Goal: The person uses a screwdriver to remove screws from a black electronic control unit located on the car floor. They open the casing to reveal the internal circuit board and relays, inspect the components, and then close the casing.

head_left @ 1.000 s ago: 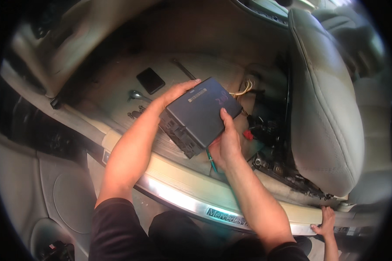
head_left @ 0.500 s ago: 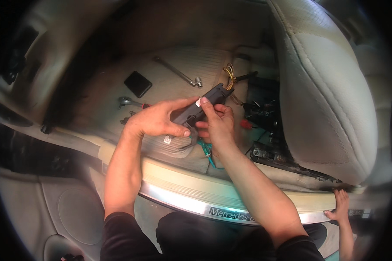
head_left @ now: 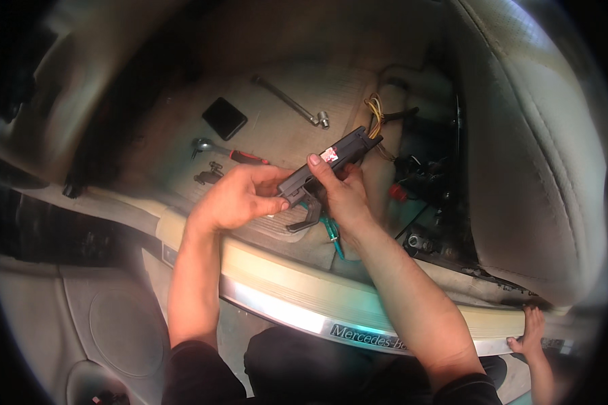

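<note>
A long dark grey plastic housing with a small white label slants upward to the right between my hands. My left hand pinches its lower left end between thumb and fingers. Around its middle is my right hand, thumb on the face beside the label, other fingers mostly hidden behind. A hooked dark arm hangs below the housing, between my hands. From the upper right end, yellow wires run toward the seat base. A teal slender item shows below my right hand; its kind is unclear.
On the car floor lie a ratchet with a red-and-black handle, a socket bar, a black flat rectangle and small dark parts. A light seat stands right. Another person's hand rests on the door sill.
The housing has turned, so its label faces up more, and its hooked arm now shows clearly. My left hand has slid toward its lower end. The view has shifted slightly.
</note>
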`<act>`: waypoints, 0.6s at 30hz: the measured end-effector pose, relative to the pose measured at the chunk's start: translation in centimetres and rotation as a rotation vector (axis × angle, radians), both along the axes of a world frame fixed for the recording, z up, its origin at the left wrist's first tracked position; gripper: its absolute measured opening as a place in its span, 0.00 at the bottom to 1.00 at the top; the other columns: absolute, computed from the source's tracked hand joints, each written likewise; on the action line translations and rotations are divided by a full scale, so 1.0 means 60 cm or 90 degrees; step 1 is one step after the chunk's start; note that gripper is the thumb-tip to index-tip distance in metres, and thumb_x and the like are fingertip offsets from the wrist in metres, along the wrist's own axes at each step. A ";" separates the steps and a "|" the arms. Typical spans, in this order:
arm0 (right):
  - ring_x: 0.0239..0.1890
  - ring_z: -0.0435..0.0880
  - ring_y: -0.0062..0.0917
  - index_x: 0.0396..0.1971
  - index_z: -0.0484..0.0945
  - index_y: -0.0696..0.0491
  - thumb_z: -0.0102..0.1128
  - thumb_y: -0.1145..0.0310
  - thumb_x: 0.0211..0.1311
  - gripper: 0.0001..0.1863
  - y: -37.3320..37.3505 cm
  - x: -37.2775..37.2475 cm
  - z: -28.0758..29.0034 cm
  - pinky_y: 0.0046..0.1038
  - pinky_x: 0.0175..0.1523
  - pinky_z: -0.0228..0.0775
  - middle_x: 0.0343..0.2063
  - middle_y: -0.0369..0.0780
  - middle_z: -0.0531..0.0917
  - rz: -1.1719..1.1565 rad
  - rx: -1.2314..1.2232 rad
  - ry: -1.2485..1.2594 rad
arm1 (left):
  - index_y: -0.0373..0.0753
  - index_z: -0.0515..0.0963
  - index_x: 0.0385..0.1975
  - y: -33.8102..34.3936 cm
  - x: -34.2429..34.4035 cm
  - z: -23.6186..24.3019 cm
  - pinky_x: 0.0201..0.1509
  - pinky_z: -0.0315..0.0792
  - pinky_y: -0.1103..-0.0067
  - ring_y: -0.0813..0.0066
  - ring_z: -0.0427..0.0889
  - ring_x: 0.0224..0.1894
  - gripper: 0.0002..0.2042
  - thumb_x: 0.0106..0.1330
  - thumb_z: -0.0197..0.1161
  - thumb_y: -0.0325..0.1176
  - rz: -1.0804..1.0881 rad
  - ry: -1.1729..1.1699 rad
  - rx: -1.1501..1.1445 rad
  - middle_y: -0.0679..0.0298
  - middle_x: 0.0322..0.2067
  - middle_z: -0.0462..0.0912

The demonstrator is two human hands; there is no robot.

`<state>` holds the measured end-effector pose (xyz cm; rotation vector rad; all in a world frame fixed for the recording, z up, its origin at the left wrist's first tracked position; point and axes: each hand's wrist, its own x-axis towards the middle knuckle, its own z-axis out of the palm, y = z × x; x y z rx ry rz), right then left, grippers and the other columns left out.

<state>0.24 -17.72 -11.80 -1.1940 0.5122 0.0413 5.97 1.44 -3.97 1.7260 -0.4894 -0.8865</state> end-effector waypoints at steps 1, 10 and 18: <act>0.58 0.72 0.34 0.64 0.52 0.62 0.73 0.44 0.56 0.51 0.001 0.000 0.002 0.34 0.64 0.65 0.55 0.49 0.70 0.008 -0.015 0.003 | 0.26 0.74 0.58 0.003 0.006 -0.002 0.52 0.74 0.80 0.75 0.82 0.47 0.27 0.57 0.72 0.22 -0.003 0.010 -0.024 0.58 0.43 0.85; 0.66 0.67 0.35 0.67 0.49 0.66 0.72 0.43 0.56 0.56 0.007 -0.005 0.013 0.33 0.70 0.58 0.62 0.52 0.66 0.031 -0.041 -0.095 | 0.26 0.75 0.57 0.012 0.030 -0.008 0.59 0.74 0.74 0.67 0.81 0.55 0.26 0.59 0.71 0.30 0.008 0.050 -0.082 0.50 0.50 0.83; 0.63 0.72 0.36 0.67 0.45 0.67 0.71 0.43 0.54 0.58 0.000 0.004 0.013 0.30 0.66 0.63 0.60 0.54 0.70 0.005 -0.013 -0.024 | 0.28 0.81 0.48 -0.080 -0.018 0.044 0.42 0.77 0.80 0.75 0.83 0.34 0.17 0.59 0.60 0.24 0.056 -0.369 0.238 0.55 0.34 0.87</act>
